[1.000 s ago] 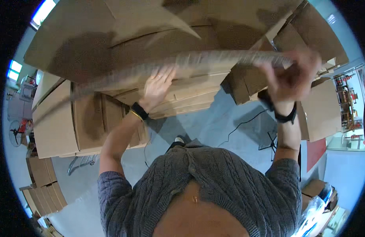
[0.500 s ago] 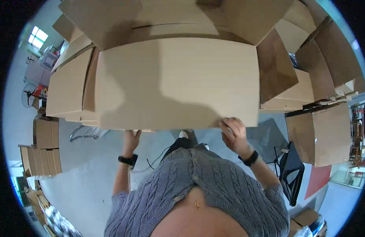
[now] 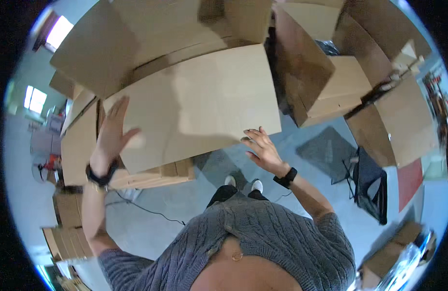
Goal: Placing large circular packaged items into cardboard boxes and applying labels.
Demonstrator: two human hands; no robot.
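In front of me stands a large open cardboard box (image 3: 161,41), with its wide near flap (image 3: 199,102) folded out toward me and slanting down to the left. My left hand (image 3: 112,128) is over the flap's left edge, fingers stretched and thumb apart, holding nothing; whether it touches the cardboard I cannot tell. By the near edge, right of its middle, my right hand (image 3: 263,149) has its fingers spread, the tips at or just over the cardboard. A dark band circles each wrist.
Another open carton (image 3: 326,92) stands to the right, with dark plastic inside. More cartons are at the left (image 3: 81,145) and far right (image 3: 403,126). A black folding chair (image 3: 372,186) is on the right floor, and a dark cable (image 3: 151,212) runs across the floor at left.
My left hand has come up from below the flap's near edge to above its left side. My right hand has loosened from the edge and spread its fingers. The view has turned and shifted.
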